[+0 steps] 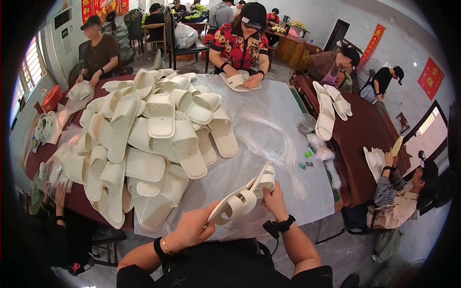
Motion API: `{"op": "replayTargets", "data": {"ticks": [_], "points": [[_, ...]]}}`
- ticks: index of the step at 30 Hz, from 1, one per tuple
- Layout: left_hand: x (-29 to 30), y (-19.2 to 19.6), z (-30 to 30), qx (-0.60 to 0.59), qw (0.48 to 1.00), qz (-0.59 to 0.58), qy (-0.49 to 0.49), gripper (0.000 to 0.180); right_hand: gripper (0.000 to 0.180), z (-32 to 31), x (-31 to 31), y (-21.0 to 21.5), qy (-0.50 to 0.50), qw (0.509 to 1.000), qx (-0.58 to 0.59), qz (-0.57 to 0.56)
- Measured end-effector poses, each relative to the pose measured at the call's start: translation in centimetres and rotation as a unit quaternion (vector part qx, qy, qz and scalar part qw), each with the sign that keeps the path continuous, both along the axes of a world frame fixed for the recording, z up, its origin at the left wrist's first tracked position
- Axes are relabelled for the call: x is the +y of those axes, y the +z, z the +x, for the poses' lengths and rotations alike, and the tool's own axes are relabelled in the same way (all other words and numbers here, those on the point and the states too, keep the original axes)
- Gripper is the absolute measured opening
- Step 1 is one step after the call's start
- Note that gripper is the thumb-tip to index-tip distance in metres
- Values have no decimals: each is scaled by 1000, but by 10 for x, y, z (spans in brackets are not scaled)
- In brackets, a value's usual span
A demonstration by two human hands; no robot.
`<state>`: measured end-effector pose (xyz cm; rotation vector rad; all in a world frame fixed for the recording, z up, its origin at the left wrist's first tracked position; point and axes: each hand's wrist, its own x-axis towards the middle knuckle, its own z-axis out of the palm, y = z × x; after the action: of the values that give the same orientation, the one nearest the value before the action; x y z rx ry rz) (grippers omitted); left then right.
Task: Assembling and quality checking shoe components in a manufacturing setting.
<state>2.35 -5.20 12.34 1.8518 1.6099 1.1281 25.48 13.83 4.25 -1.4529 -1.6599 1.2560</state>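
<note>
My left hand (191,226) is closed around one end of a cream slipper (236,205) with cut-outs in its strap, held above the table's near edge. In my right hand (274,198) is a second cream slipper (263,178), gripped at its near end and tilted up. The two slippers meet or overlap at the far end of the first; I cannot tell whether they are joined. Left of my hands rises a large heap of cream slippers (156,129), most with solid straps.
Clear plastic sheeting (225,173) covers the table, with thin transparent strands (276,139) on it. Across from me a person (241,45) handles a slipper. More slippers (331,108) lie on a dark red table (357,144) at right, where another person (398,192) sits.
</note>
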Motion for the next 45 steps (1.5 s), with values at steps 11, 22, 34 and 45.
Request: {"op": "replayTargets", "data": {"ticks": [11, 22, 34, 45], "points": [[33, 16, -35, -109, 985, -44, 126, 32, 33, 42, 9, 20, 35, 918, -260, 297], [74, -75, -2, 189, 979, -60, 39, 75, 33, 18, -8, -3, 152, 874, -370, 277], [66, -114, -1, 210, 973, -41, 81, 64, 30, 22, 2, -24, 159, 904, -348, 193], [64, -115, -9, 190, 982, -18, 6, 65, 22, -5, -2, -18, 161, 920, -326, 147]]}}
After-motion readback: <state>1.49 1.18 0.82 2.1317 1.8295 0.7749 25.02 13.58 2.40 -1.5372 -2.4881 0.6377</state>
